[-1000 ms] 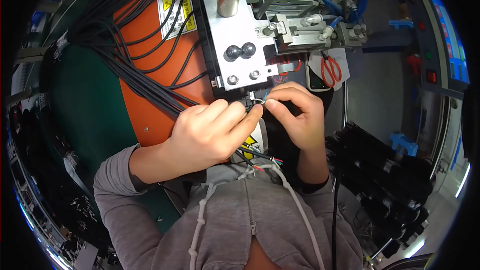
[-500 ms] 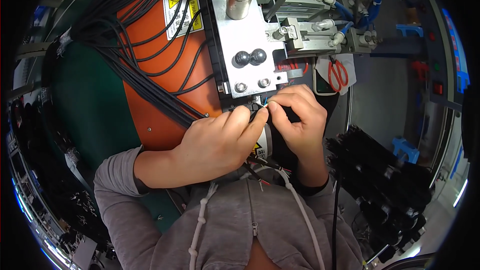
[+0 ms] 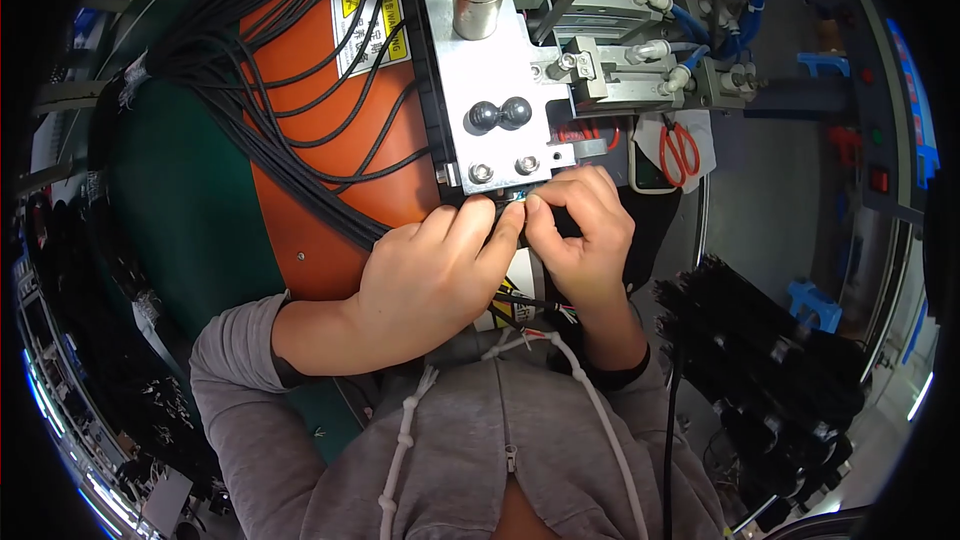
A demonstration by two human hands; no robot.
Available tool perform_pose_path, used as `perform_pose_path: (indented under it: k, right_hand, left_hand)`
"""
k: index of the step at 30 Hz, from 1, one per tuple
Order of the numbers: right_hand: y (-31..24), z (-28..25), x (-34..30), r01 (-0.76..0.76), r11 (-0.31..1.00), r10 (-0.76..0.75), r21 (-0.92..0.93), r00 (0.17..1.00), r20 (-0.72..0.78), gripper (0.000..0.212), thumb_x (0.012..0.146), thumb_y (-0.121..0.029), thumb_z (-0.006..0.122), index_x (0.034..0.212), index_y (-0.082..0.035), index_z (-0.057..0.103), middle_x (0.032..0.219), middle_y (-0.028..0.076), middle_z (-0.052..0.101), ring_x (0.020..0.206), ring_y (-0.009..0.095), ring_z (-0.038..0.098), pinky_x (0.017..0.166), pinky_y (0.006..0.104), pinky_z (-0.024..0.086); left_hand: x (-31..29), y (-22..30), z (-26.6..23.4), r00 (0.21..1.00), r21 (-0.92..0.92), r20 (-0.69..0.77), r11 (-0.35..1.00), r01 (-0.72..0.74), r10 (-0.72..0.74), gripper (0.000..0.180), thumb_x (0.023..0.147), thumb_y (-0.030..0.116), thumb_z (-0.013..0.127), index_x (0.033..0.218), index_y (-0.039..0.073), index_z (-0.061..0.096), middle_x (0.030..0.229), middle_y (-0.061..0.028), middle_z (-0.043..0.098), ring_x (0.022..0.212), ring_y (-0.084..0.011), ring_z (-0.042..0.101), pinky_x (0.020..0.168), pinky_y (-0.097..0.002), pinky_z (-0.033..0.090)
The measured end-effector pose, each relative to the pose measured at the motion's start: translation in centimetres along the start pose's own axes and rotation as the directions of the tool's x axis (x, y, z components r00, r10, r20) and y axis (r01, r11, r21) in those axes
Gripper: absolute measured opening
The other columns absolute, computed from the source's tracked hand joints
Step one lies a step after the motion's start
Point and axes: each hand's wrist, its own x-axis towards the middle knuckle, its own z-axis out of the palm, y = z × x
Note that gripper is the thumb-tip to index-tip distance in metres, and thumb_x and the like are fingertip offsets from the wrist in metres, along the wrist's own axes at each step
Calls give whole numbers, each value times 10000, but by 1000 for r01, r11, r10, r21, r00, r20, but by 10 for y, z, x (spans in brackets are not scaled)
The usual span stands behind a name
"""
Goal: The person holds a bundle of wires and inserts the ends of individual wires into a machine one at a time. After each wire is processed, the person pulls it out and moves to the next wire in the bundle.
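Meeting fingertip to fingertip in the head view, the two bare hands work at fine blue and white wires. The right hand [image 3: 582, 235] pinches the thin wires [image 3: 520, 197] between thumb and forefinger; the left hand [image 3: 430, 275] touches close beside them, but whether it grips cannot be told. Just above the grip sits a bolted metal plate [image 3: 490, 70] with black ball knobs [image 3: 501, 114]. Left of it runs a black cable bundle [image 3: 290, 170]; right and above lie red-handled scissors [image 3: 680, 154]; below are stripped cable ends [image 3: 550, 308].
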Motion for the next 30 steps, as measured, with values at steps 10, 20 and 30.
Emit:
perform_pose_path:
  k: [10, 20, 30]
  right_hand:
    - [7, 4, -12, -280, 923, 280, 263, 959, 41, 60, 747, 32, 613, 723, 16, 561, 669, 59, 530, 591, 112, 505, 552, 247, 406]
    - [-13, -8, -5, -284, 952, 270, 111, 955, 123, 96, 748, -15, 691, 814, 18, 630, 780, 115, 639, 706, 232, 623, 658, 305, 481]
    - [-13, 6, 3, 4, 998, -6, -56, 999, -43, 89, 760, -3, 696, 796, 7, 615, 772, 110, 629, 747, 195, 605, 686, 291, 473]
  left_hand:
    - [3, -3, -6, 994, -102, -110, 995, -21, 10, 256, 714, 80, 633, 962, 34, 677, 688, -18, 488, 536, -127, 497, 447, -262, 405]
    - [-6, -2, 1, 985, -90, -169, 995, -33, 17, 196, 706, 109, 622, 891, 52, 654, 725, -8, 513, 603, -120, 554, 475, -247, 455]
    - [-5, -14, 8, 982, -106, -190, 994, -1, -19, 223, 706, 126, 614, 915, 61, 655, 745, -7, 539, 647, -130, 589, 491, -259, 478]
